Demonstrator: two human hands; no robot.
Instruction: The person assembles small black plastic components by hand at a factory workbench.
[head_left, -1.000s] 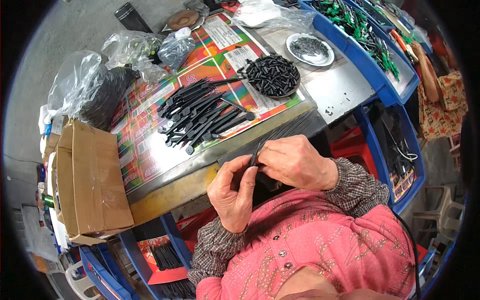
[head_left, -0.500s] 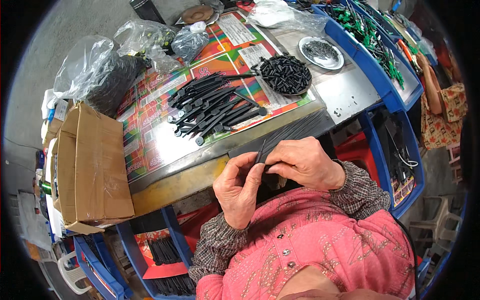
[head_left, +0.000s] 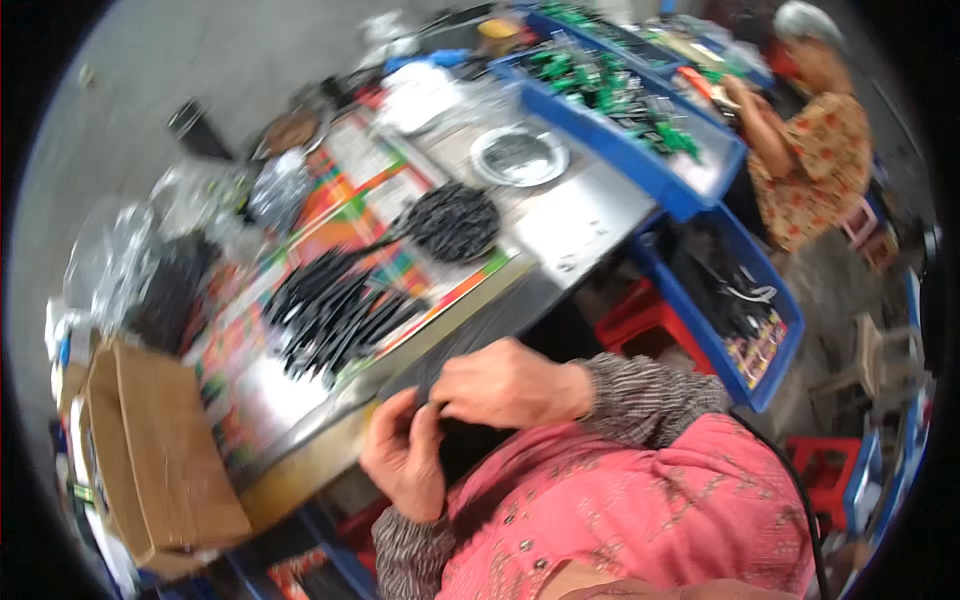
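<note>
**Dark piece (head_left: 425, 392) pinched on my side of the heap (head_left: 452, 222)**

I have the dark piece between my two hands, nearer me than the heap of black bits and almost straight in line with it, at the table's (head_left: 585, 225) front edge. My left hand (head_left: 405, 455) pinches it between thumb and fingertips, from the left. My right hand (head_left: 510, 385) comes in from the right with fingers curled, and its tips look closed on the piece too, though blur hides the exact grip. Neither hand is nearer: both sets of fingertips meet at it, almost touching each other. Its long axis seems to point away from me, toward the heap, but little of it shows and I can't tell how far it tilts.

Left of the heap and nearer me lie the black strips (head_left: 335, 315), their long axes slanting from near left to far right. Beyond the heap, to its right, sits the white dish (head_left: 563, 165). The box (head_left: 165, 450) stands well to the heap's left, on my side.
</note>
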